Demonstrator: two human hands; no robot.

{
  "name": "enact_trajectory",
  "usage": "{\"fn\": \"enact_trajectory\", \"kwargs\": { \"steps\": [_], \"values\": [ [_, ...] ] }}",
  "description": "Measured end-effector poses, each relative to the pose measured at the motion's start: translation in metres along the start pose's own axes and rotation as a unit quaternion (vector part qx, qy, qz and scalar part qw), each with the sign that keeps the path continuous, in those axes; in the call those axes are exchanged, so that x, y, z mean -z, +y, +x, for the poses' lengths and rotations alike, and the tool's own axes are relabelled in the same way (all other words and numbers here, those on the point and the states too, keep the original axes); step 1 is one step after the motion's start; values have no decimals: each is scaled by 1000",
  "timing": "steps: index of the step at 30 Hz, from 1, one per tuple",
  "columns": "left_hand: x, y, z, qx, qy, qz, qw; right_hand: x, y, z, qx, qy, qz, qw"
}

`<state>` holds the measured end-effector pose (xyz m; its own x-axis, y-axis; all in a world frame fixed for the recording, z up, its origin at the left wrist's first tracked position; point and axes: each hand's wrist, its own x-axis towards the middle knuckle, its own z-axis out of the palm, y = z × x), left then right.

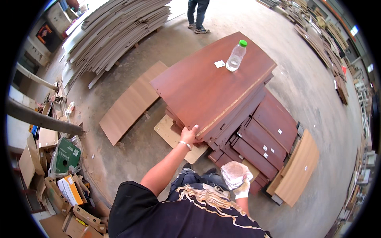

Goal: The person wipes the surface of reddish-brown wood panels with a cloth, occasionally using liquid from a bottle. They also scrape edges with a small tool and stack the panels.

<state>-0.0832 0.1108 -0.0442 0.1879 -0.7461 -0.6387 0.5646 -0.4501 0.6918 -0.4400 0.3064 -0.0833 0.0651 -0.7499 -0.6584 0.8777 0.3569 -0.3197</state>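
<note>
My bare left hand (190, 135), a bracelet at its wrist, grips the near corner of a reddish-brown wood panel (210, 75). Its thumb lies on top and the other fingers are mostly hidden at the edge. This panel tops a stack of similar boards. A clear plastic bottle (236, 57) with a green cap stands upright on it, beside a small white label (219, 64). In front of my body, my right hand (242, 191), in a white glove, is closed on a bunched, stained whitish rag (235, 174), apart from the stack.
More reddish-brown boards (262, 142) lie right of the stack, with light-brown boards (297, 168) beyond them. Another light-brown board (133, 103) lies to the left. Grey panels (119, 31) are piled far left. Cardboard scraps (75, 206) fill the lower left. A person (197, 16) stands at the back.
</note>
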Motion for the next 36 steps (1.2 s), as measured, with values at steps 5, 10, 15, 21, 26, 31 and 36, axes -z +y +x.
{"fn": "enact_trajectory", "kwargs": {
  "steps": [5, 10, 15, 21, 26, 31, 36],
  "values": [
    [1, -21, -11, -6, -42, -4, 999, -31, -1, 9, 13, -24, 13, 1000],
    [46, -30, -44, -1, -62, 20, 998, -69, -9, 29, 43, -29, -1, 999],
    [116, 1, -45, -62, 2, 61, 996, -103, -18, 65, 57, -47, 18, 997],
    [197, 76, -25, -5, -78, 178, 981, -140, -46, 93, 39, -102, 37, 993],
    [196, 132, -9, 91, 88, 335, 934, -140, -66, 108, 24, -135, 61, 989],
    [103, 145, 27, -408, 189, 556, 699, -140, -80, 110, 21, -152, 96, 984],
    [-95, 147, 98, -489, -67, 432, 754, -136, -90, 118, 52, -134, 44, 989]
  ]
}}
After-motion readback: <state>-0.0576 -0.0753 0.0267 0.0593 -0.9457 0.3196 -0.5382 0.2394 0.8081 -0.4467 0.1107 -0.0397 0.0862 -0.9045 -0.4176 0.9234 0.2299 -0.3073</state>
